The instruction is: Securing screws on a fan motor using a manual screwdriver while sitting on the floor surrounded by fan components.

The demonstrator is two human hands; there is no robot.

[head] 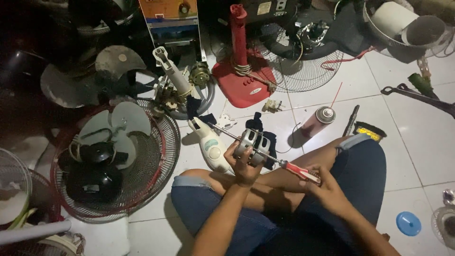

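Dim, dark corners, soft overhead glow

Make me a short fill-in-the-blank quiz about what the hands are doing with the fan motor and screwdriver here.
1. The left hand holds a small fan motor above the person's ____.
2. The right hand grips a screwdriver by its ____ handle.
3. The spray can stands on the white ____ floor.

Missing words: lap; red; tiled
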